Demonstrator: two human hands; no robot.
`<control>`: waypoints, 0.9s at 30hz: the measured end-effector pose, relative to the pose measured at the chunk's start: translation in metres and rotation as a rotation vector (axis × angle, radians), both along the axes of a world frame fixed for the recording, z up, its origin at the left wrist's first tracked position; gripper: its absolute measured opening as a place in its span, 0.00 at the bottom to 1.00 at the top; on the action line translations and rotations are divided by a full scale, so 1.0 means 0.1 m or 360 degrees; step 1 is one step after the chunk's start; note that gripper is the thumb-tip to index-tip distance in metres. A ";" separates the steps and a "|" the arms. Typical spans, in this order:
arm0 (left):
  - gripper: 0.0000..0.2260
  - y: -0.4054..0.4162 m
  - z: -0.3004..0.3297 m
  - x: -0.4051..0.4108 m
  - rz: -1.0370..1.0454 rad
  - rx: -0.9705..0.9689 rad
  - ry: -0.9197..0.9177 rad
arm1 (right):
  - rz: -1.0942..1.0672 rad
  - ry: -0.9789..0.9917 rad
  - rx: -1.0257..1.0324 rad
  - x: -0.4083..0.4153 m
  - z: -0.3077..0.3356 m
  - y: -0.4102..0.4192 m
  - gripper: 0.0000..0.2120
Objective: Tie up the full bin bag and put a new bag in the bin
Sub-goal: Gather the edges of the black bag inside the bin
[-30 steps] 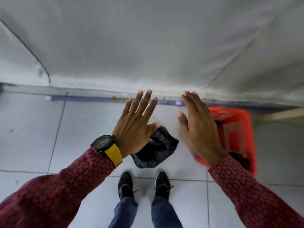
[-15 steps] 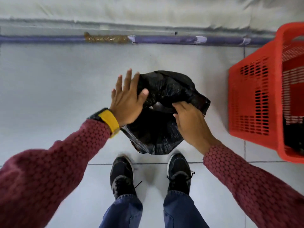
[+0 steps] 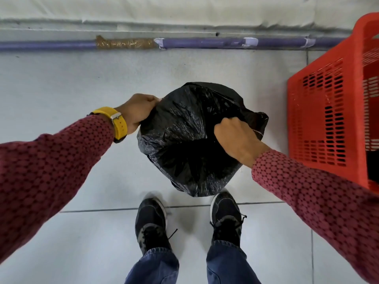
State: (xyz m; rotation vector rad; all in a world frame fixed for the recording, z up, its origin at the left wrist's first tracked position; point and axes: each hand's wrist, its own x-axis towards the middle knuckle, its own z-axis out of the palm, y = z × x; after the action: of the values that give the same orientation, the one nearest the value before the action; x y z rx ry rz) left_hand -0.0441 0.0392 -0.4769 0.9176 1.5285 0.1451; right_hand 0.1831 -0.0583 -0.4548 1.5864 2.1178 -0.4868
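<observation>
Here, on pale floor tiles [image 3: 61,89], just ahead of two dark shoes [image 3: 150,224]: a black bin bag [image 3: 184,144], full and rounded, standing between the hands. Left hand [image 3: 138,112] closed in a fist on the bag's upper left edge, plastic bunched under the fingers, a watch with a yellow strap [image 3: 117,123] on that wrist. Right hand [image 3: 235,138] clenched too, gripping a gathered fold of plastic at the bag's right side, knuckles up. Stretched between the two grips, wrinkled black film with a dull sheen, darker toward the near side. Not tied; no knot to be seen at the top. Whether anything sits under the bag, hard to tell, since the plastic covers all below it.

To the right, near the bag but apart from it: a red plastic basket [image 3: 320,119] with slotted walls, cut off by the frame edge, something dark inside at its lower corner. Along the far side, where floor meets wall: a purple pipe [image 3: 205,43], one stretch of it wrapped in brownish tape [image 3: 125,43]. Both arms in dark red patterned sleeves [image 3: 51,160], legs in blue jeans [image 3: 155,267] at the bottom edge.
</observation>
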 end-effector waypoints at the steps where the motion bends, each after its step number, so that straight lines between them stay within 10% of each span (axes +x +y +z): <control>1: 0.11 0.02 0.00 -0.01 0.0054 0.0043 0.0011 | -0.0025 0.0023 0.0021 0.03 0.03 0.00 0.09; 10: 0.13 0.18 0.15 -0.12 0.0489 0.0313 -0.0170 | -0.1032 0.1012 -0.0071 0.43 0.47 -0.02 0.12; 17: 0.08 0.09 0.70 0.02 -0.0093 0.0845 -0.0481 | -0.1535 0.2471 0.0032 0.50 0.81 0.16 0.10; 21: 0.06 -0.18 0.97 0.07 -0.0650 0.1064 -0.0562 | -0.1304 0.1844 0.0305 0.68 0.51 0.34 0.13; 27: 0.15 -0.57 0.97 -0.22 -0.0787 0.0854 -0.0358 | -0.1356 0.1243 -0.0152 1.07 0.03 -0.02 0.14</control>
State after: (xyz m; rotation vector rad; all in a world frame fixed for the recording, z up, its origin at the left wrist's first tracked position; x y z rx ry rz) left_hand -0.0664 -0.0176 -0.3794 1.6207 1.0274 0.2966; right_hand 0.2898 -0.0607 -0.4517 2.4709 1.6782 -1.6753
